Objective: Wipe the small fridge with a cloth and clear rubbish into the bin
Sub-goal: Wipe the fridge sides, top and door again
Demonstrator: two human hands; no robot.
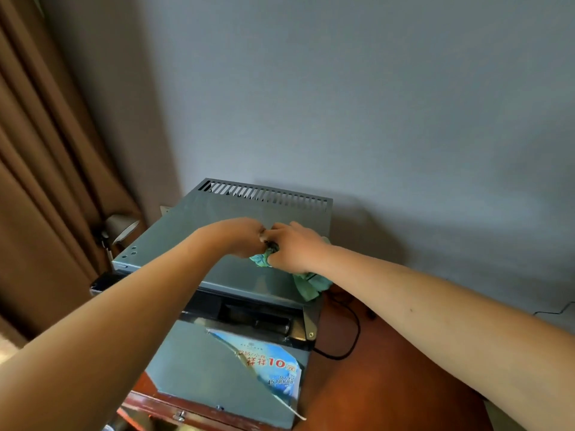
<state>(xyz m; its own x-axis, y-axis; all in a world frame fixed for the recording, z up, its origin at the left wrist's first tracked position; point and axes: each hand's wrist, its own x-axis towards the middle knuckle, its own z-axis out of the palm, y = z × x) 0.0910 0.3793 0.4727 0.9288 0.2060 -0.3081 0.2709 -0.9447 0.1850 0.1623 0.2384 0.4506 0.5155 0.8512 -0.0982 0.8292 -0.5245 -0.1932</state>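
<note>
- On top of the small fridge (217, 231) we see both hands meeting near the middle of its grey lid, knuckles almost touching.
- Our right hand (292, 247) has its fingers curled round a bunched green cloth (308, 283); part of the cloth trails under the wrist and hangs over the lid's front right edge.
- Our left hand (241, 236) is curled too, its fingertips at the same bunch of cloth; it seems to pinch it, though the grip is partly hidden.
- Behind the hands, bare lid runs back to a row of vent slots (267, 192) along the rear edge, close to the grey wall (373, 104).
- To the left, the lid stays bare as far as its side edge, beyond which stand a small lamp (119, 228) and a brown curtain (40, 166).
- Below the front edge, the fridge door (199, 362) is tilted open, a torn blue sticker (267, 362) on it.
- At the right, a black cable (351, 321) loops over the reddish wooden surface (389, 384) beside the fridge.
</note>
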